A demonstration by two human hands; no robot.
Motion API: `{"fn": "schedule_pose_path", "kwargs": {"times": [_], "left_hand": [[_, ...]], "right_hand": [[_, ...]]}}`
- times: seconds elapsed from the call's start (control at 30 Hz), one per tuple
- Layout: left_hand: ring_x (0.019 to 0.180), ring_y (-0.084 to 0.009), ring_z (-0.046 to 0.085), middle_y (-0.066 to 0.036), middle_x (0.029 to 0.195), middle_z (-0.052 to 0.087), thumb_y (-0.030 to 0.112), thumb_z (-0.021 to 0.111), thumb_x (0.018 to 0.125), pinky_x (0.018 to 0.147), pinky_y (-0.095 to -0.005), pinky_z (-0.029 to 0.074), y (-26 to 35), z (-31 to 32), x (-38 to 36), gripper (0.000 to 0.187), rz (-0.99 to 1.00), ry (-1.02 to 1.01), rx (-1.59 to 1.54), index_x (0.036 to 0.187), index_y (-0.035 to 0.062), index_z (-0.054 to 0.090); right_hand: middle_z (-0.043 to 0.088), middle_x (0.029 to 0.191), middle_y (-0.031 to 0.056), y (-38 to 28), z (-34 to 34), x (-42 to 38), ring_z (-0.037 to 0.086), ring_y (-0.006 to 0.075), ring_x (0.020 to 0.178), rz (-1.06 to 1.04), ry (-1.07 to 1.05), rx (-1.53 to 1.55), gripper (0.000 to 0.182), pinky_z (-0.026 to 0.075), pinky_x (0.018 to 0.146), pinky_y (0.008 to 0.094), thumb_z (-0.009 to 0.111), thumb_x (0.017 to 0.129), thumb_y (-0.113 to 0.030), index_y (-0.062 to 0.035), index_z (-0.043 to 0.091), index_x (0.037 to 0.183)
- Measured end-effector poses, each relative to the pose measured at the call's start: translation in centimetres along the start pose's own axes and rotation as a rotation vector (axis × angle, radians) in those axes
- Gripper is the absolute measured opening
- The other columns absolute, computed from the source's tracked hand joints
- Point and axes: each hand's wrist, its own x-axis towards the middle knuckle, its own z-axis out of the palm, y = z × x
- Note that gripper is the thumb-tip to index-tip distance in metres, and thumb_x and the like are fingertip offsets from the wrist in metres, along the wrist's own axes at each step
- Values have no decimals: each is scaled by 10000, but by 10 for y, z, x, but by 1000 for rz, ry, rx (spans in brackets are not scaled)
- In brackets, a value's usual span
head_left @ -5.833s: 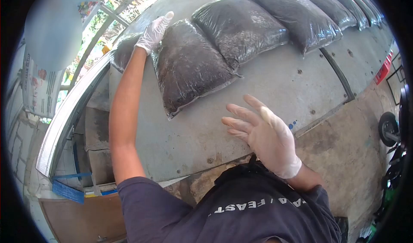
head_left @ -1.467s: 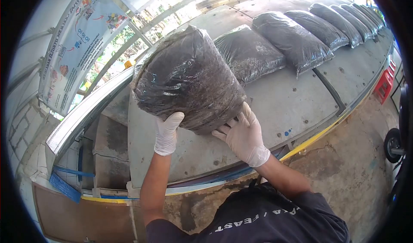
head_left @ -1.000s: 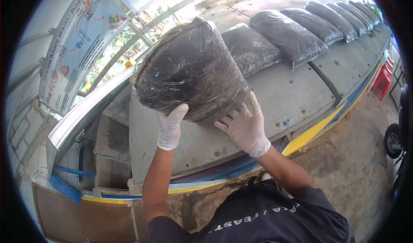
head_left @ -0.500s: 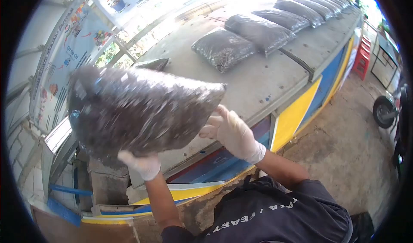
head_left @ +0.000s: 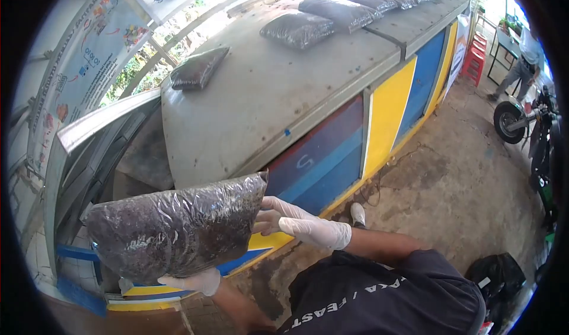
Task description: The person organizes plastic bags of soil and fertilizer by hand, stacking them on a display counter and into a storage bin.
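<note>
We hold a clear plastic bag of dark soil [head_left: 175, 231] in both gloved hands at the lower left of the frame, clear of the table, its long side lying roughly level. Our left hand [head_left: 189, 280] cups the bag from beneath, fingers closed against its underside; our right hand [head_left: 293, 222] presses the bag's right end, fingers spread along the plastic. The two hands sit well apart, one at each end of the load.

Above the bag, the grey table [head_left: 261, 92] runs toward the upper right of the frame, its side panels [head_left: 385, 113] painted blue and yellow. A smaller bag [head_left: 198, 68] lies alone near the table's upper left edge, and a row of filled bags [head_left: 332, 12] lines the far side toward the top of the frame.

At the upper left hangs a printed banner [head_left: 77, 68]. At the right edge of the frame a motorcycle [head_left: 527, 122] stands on the concrete floor [head_left: 456, 187], with a person's legs [head_left: 512, 77] just above it
</note>
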Motion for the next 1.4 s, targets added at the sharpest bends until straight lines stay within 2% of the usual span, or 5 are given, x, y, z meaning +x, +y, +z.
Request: {"fn": "schedule_pose_path", "kwargs": {"times": [0.43,0.6,0.8,1.03,1.4], "left_hand": [[1476,-378,414,-130,1658,351,605,509,1028,1190,-581,418,48,-227,-25,751,-270,-37,-143,1628,187,336],[1444,-360,449,-135,1611,420,657,542,993,1202,-577,403,74,-276,-58,786,-159,-28,100,1609,198,374],[1440,-347,459,-149,1622,404,685,515,992,1176,-554,442,100,-388,-69,825,-465,-23,-354,1607,161,350],[1378,-325,523,-160,1573,465,617,486,1036,1163,-514,466,167,-421,-46,749,-480,-126,-395,1582,114,383],[1441,-319,462,-149,1607,424,588,469,1053,1182,-496,453,179,-578,140,703,-273,-21,178,1589,140,391]], "right_hand": [[200,1714,241,64,117,-82,173,337,1602,239,-131,-348,1062,165,1288,475,601,984,-650,8,123,1667],[277,1680,269,83,144,-107,296,325,1560,399,-185,-602,1120,267,1264,409,657,937,-677,30,165,1653],[406,1616,214,100,175,-117,427,306,1474,390,-317,-324,1012,340,1223,434,671,972,-575,-1,200,1660],[369,1625,247,149,191,-68,474,371,1433,401,-9,-395,1169,396,1192,495,722,869,-698,-160,99,1699],[315,1654,264,398,266,87,395,366,1492,422,-330,-246,1140,339,1235,452,772,897,-570,-5,149,1666]]}}
